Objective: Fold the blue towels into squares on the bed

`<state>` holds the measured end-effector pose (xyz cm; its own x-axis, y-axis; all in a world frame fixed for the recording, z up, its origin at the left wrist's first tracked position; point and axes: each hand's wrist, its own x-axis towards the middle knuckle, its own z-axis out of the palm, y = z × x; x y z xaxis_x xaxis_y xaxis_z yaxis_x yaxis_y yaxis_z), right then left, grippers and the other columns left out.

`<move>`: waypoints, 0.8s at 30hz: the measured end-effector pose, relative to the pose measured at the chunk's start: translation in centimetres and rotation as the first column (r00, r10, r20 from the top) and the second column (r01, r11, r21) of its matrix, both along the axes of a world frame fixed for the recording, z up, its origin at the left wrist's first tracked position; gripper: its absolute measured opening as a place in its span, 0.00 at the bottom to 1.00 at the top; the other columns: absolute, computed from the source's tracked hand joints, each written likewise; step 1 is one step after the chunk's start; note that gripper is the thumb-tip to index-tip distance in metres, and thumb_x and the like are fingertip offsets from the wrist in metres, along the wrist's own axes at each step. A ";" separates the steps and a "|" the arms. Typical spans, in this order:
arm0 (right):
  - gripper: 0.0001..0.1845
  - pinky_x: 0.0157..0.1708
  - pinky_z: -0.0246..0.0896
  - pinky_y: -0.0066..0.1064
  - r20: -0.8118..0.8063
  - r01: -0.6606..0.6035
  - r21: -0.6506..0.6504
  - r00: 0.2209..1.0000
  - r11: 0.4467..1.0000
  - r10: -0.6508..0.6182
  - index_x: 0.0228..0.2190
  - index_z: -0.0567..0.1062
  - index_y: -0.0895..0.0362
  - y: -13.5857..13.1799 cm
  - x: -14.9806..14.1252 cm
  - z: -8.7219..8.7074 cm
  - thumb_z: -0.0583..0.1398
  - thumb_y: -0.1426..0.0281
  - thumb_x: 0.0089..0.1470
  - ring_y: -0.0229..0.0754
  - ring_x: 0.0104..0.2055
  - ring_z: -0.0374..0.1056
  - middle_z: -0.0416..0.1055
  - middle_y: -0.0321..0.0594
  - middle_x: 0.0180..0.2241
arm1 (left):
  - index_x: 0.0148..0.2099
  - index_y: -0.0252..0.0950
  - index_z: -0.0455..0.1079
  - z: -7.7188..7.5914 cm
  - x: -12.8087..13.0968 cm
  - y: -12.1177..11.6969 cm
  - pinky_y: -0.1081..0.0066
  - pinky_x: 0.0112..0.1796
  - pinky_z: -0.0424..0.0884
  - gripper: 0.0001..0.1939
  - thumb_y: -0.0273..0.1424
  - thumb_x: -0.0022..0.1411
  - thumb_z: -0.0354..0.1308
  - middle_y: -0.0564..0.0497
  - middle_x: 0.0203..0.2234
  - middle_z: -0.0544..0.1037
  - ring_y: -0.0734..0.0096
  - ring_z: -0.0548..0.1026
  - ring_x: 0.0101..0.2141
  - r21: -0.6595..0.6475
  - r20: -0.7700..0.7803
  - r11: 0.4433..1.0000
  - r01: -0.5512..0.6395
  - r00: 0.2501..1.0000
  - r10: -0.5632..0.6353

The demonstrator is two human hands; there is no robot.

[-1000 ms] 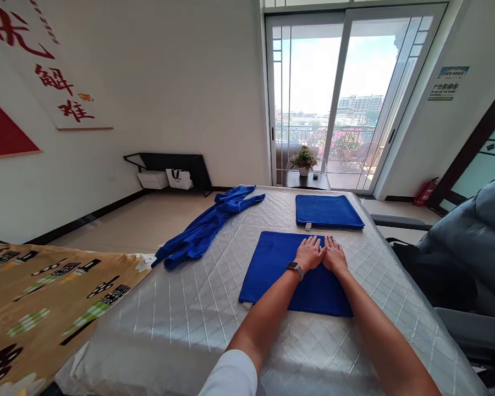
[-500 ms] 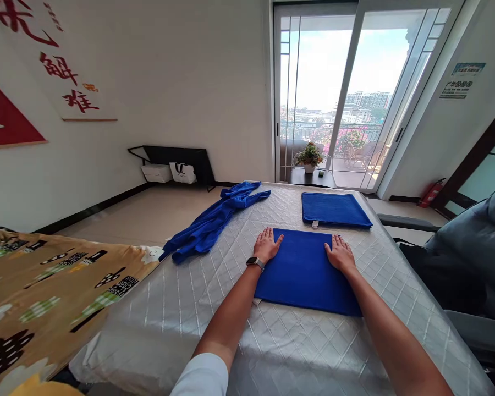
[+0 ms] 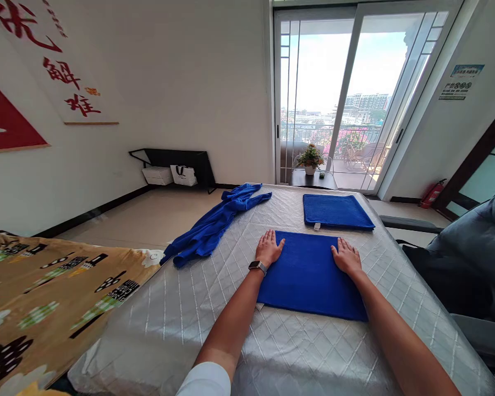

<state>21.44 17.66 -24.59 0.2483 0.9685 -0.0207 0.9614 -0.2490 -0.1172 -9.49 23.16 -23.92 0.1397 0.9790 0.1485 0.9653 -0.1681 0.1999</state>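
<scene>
A blue cloth (image 3: 309,280), folded into a flat rectangle, lies on the silver quilted mattress cover (image 3: 181,308) in front of me. On its left edge rests my left hand (image 3: 269,248), flat with the fingers stretched out and a watch (image 3: 257,266) on the wrist. My right hand (image 3: 346,256) lies flat over the right edge, thumb spread toward the middle. Just beyond sits a second folded blue cloth (image 3: 336,211) with a small white tag. To the left, a crumpled blue cloth (image 3: 218,225) stretches along the bed's edge.
A patterned tan blanket (image 3: 86,297) covers a surface at left. A grey padded jacket or cushion (image 3: 474,247) is close on the right. Past the bed's far end stand a small dark table (image 3: 303,179) with a potted plant (image 3: 310,158) and a sliding glass door (image 3: 313,82).
Both hands stay flat at the cloth's sides; the right hand has shifted slightly to the right. The whole view has moved a little.
</scene>
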 end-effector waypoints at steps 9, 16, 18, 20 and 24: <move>0.39 0.71 0.24 0.44 -0.051 -0.004 0.021 0.999 1.000 0.005 0.72 0.46 0.64 -0.2 -0.2 0.0 0.36 0.55 0.68 0.43 0.75 0.35 0.39 0.43 0.74 | 0.74 0.29 0.47 0.5 -0.4 0.6 0.60 0.68 0.47 0.39 0.50 0.73 0.34 0.39 0.72 0.51 0.58 0.50 0.71 -0.071 -0.062 0.997 0.016 0.998 -0.020; 0.40 0.71 0.24 0.45 -0.070 0.001 0.014 0.998 1.000 0.000 0.72 0.45 0.63 0.3 -0.1 -0.4 0.37 0.54 0.68 0.43 0.75 0.35 0.37 0.43 0.74 | 0.70 0.29 0.59 2.0 6.7 -0.9 0.60 0.67 0.50 0.33 0.45 0.75 0.36 0.40 0.70 0.57 0.56 0.55 0.69 0.145 -0.045 0.986 0.080 0.996 -0.074; 0.39 0.71 0.24 0.44 -0.071 0.001 0.016 0.998 1.000 0.000 0.72 0.45 0.63 0.3 0.0 -0.4 0.37 0.54 0.68 0.43 0.75 0.35 0.37 0.44 0.74 | 0.69 0.30 0.62 1.7 11.1 -2.1 0.61 0.67 0.51 0.32 0.45 0.75 0.36 0.41 0.70 0.59 0.58 0.56 0.69 0.177 -0.032 0.959 0.223 0.975 -0.221; 0.38 0.71 0.24 0.44 -0.063 -0.005 0.020 0.998 1.000 0.007 0.72 0.45 0.62 0.0 0.0 -0.3 0.38 0.56 0.69 0.42 0.75 0.35 0.38 0.43 0.74 | 0.69 0.30 0.61 1.0 15.2 -3.3 0.62 0.67 0.51 0.32 0.45 0.76 0.35 0.42 0.69 0.62 0.61 0.57 0.68 0.156 -0.021 0.916 0.371 0.928 -0.372; 0.35 0.71 0.25 0.41 -0.044 -0.027 0.025 0.999 0.999 0.028 0.72 0.46 0.59 -0.4 0.1 -0.2 0.38 0.59 0.69 0.40 0.75 0.34 0.38 0.40 0.74 | 0.71 0.31 0.57 -0.3 19.1 -4.3 0.58 0.68 0.51 0.35 0.46 0.76 0.31 0.41 0.69 0.60 0.61 0.55 0.70 0.063 0.035 0.900 0.431 0.900 -0.434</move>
<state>21.54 17.31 -24.83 0.2207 0.9753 -0.0073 0.9616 -0.2188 -0.1655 9.63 18.81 -24.24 0.5390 0.8144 0.2152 0.7848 -0.5783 0.2227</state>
